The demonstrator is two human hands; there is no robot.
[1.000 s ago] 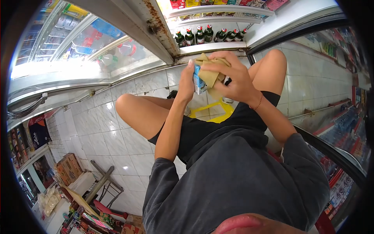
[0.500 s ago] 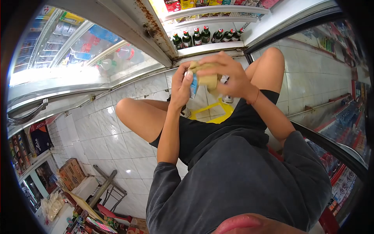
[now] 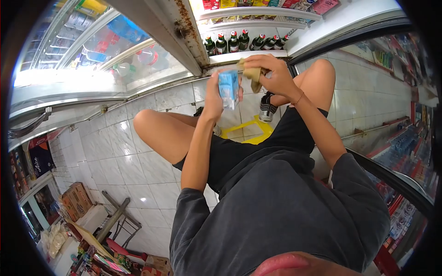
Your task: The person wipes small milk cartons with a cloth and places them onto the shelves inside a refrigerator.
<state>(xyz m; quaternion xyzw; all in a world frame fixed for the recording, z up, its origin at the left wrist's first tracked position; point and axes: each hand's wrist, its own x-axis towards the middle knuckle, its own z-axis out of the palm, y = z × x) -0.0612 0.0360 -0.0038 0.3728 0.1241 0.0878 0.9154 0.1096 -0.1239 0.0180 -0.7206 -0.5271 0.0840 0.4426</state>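
A small light-blue carton [image 3: 228, 87] is upright in my left hand [image 3: 212, 98], its fingers wrapped round the sides. Its printing is too small to read. My right hand [image 3: 276, 79], to the right of the carton, grips a crumpled olive-tan cloth [image 3: 252, 77]. The cloth hangs folded below the fingers, close to the carton's upper right edge but apart from it. Both hands are raised between my knees, in front of the fridge opening.
Green bottles [image 3: 233, 42] line the bottom of the fridge, under a shelf rail [image 3: 260, 13] with colourful packs. Glass doors stand on both sides. A yellow stool [image 3: 255, 131] shows between my legs. Lower left are a cardboard box [image 3: 76, 201] and a folded metal frame [image 3: 120, 211].
The cloth has come away from the carton, moving slightly right with my right hand. The carton now shows its broad blue side; before, the cloth covered much of it.
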